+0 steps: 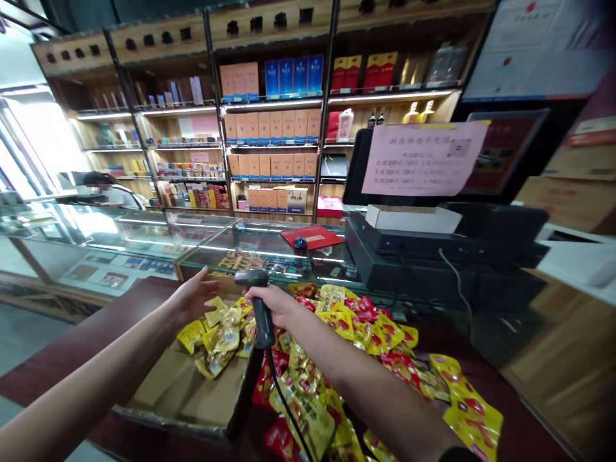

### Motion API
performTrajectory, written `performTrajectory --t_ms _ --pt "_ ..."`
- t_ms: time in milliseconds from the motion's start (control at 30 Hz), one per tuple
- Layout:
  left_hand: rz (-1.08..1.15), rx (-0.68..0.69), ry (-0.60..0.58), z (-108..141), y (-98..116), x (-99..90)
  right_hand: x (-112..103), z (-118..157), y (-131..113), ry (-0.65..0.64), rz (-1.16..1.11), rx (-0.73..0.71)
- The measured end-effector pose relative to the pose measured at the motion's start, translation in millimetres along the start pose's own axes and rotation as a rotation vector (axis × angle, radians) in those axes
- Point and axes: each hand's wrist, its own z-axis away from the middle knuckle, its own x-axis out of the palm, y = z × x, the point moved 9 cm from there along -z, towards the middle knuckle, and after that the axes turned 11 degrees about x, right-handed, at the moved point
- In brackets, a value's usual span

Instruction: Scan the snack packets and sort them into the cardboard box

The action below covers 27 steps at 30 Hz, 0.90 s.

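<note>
My right hand is wrapped round the handle of a dark barcode scanner, whose cable runs down toward the bottom of the view. The scanner's head points left, over the edge of an open cardboard box. Above the box's left side my left hand is stretched out with its fingers apart and holds nothing. Shiny yellow snack packets lie in the far part of the box, just beside that hand. To the right, partly behind my right forearm, spreads a pile of yellow and red snack packets.
A glass display counter stands ahead, with a red mat and a mouse on it. At right is a monitor with a pink paper sign. Boxed goods fill the shelves. A person is at far left.
</note>
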Motion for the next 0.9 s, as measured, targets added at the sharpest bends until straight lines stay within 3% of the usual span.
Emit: performTrajectory --t_ms 100,167,233,367,467,633,800,900 --pt "0.015 -0.013 -0.029 2 -6 14.5 -10 8 -1 -0.015 -0.027 -0.026" --pt "0.032 -0.042 -0.082 5 -16 36.2 -27 18 -1 -0.001 -0.055 -0.054" --pt "0.053 -0.078 -0.181 11 -30 67.2 -52 34 0 0.035 -0.094 -0.072" --pt "0.04 -0.163 -0.509 38 -67 142.1 -114 82 20 0.16 -0.169 -0.053" --pt "-0.102 -0.16 -0.63 57 -94 175.4 -154 124 45 0.276 -0.207 -0.039" --pt "-0.251 -0.109 -0.688 71 -120 192.6 -180 166 95 0.299 -0.266 -0.04" --pt "-0.329 -0.064 -0.644 71 -129 180.2 -179 169 136 0.311 -0.303 -0.024" --pt "-0.457 0.015 -0.631 74 -129 172.3 -175 167 149 0.317 -0.326 -0.04"
